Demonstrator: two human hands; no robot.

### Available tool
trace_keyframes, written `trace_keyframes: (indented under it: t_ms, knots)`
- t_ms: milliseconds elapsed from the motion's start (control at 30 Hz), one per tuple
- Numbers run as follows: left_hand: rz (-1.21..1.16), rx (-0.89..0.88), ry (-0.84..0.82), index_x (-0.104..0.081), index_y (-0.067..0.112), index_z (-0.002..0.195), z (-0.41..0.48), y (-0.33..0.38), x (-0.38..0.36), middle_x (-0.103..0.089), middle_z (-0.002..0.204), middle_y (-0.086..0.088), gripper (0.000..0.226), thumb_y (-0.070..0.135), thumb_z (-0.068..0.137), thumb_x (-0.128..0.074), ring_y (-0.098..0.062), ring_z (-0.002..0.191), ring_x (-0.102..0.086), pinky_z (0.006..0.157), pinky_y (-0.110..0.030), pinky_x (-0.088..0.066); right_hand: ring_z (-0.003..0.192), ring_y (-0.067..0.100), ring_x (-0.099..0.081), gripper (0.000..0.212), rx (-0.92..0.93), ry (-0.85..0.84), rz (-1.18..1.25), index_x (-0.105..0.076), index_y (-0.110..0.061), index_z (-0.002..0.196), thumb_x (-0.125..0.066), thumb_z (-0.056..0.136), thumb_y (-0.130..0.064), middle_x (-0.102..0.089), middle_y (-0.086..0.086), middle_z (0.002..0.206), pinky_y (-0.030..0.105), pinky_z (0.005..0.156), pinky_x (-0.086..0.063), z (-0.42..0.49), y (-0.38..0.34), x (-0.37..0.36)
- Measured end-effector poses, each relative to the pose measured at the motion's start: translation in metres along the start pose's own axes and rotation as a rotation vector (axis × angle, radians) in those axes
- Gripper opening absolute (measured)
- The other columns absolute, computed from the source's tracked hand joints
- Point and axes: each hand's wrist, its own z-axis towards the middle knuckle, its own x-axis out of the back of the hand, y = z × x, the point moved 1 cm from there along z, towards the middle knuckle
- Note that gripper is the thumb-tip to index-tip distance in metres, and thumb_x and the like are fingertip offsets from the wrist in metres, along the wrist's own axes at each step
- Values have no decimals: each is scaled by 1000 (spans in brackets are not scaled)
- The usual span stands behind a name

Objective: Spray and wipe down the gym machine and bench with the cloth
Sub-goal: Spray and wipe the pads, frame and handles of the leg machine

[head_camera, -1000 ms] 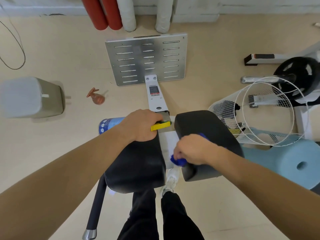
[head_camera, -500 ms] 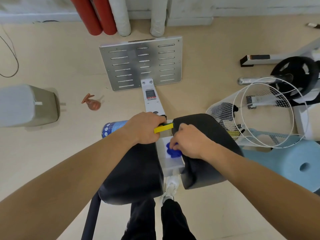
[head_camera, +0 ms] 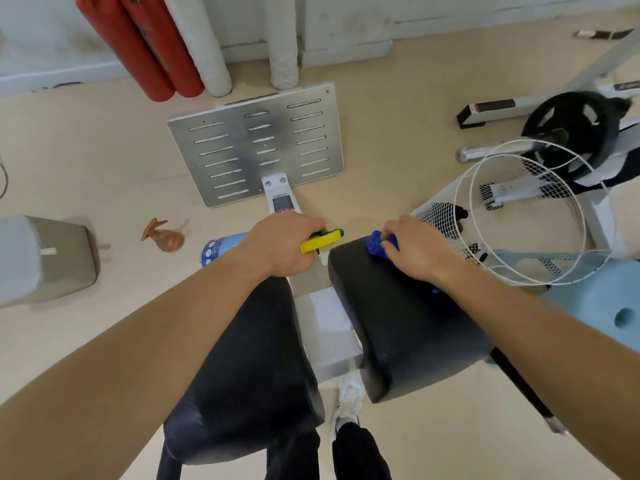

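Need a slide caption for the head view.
Right hand holds blue cloth on right black pad; left hand grips spray bottle.

Left hand (head_camera: 280, 244), right hand (head_camera: 415, 252), fingers (head_camera: 387, 244) curled

Beige floor (head_camera: 398, 126) meeting a white wall (head_camera: 346, 15), against which stand two red padded rolls (head_camera: 138, 46) and two white padded rolls (head_camera: 204, 46); grey box (head_camera: 52, 258) at left, white wire basket (head_camera: 440, 216), black weight plate (head_camera: 571, 133) and pale blue foam roller (head_camera: 595, 313) at right.

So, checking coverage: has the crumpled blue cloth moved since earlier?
Yes: the cloth went off the white centre beam to the right black pad, far edge.
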Motion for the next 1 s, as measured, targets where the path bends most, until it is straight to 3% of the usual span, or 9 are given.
trace_keyframes:
  t_ms: [100, 167, 267, 367, 467, 600, 767, 933, 1000]
  knots:
    - [-9, -16, 2, -66, 23, 110, 5, 12, -3, -71, 102, -4, 19, 22, 91, -65, -26, 93, -64, 84, -41, -56, 89, 13, -57, 9, 133, 29, 37, -59, -30, 97, -56, 96, -38, -58, -9, 98, 36, 81, -48, -58, -13, 11]
    - [-6, -38, 5, -65, 23, 109, 10, 19, -5, -71, 101, -4, 19, 22, 90, -64, -26, 93, -64, 84, -44, -56, 85, 5, -54, 7, 221, -13, 131, -59, -34, 93, -61, 94, -41, -57, -17, 92, 28, 76, -45, -84, -16, 21]
    - [8, -59, 11, -64, 23, 107, 16, 27, -7, -71, 100, -3, 19, 22, 88, -63, -28, 93, -63, 82, -44, -56, 87, 5, -55, 12, 285, -41, 153, -64, -32, 96, -66, 90, -42, -60, -16, 94, 24, 78, -44, -74, -7, 24]
    - [20, -61, 4, -65, 23, 107, 20, 35, -10, -71, 100, -4, 20, 22, 88, -63, -28, 93, -63, 82, -44, -56, 99, 19, -60, 16, 120, 29, 108, -65, -25, 102, -64, 94, -39, -66, -2, 104, 33, 86, -45, -28, 18, 18]
    - [26, -91, -2, -66, 22, 110, 20, 47, -9, -71, 99, -5, 23, 21, 87, -65, -29, 93, -63, 81, -40, -55, 101, 20, -59, 15, -72, 96, 172, -63, -25, 102, -59, 96, -38, -64, -2, 105, 34, 86, -46, -12, 37, 12]
    - [15, -144, -54, -64, 25, 100, 26, 68, -2, -69, 90, -3, 20, 22, 81, -60, -26, 86, -61, 75, -39, -53, 89, 11, -59, 15, -36, 107, 235, -64, -29, 96, -59, 96, -43, -63, -11, 93, 29, 75, -42, -59, 35, 20]
    - [58, -193, -109, -62, 25, 97, 40, 99, 7, -66, 86, -2, 17, 20, 81, -61, -26, 83, -60, 77, -44, -55, 66, 1, -59, 20, -29, -33, 472, -68, -31, 74, -68, 91, -43, -64, -17, 66, 21, 62, -41, -125, 54, 44]
    - [125, -267, -189, -59, 31, 95, 54, 132, 9, -63, 84, 2, 17, 20, 82, -62, -24, 82, -60, 78, -47, -56, 52, 5, -57, 22, -335, 377, 742, -70, -22, 74, -67, 93, -34, -64, -4, 59, 17, 52, -44, -152, 116, 77]
    - [174, -288, -250, -64, 24, 98, 57, 145, 8, -65, 86, -1, 17, 19, 82, -63, -24, 82, -61, 77, -47, -56, 43, 1, -54, 22, -412, 429, 869, -70, -17, 78, -66, 95, -30, -63, -5, 55, 13, 42, -40, -152, 134, 83]
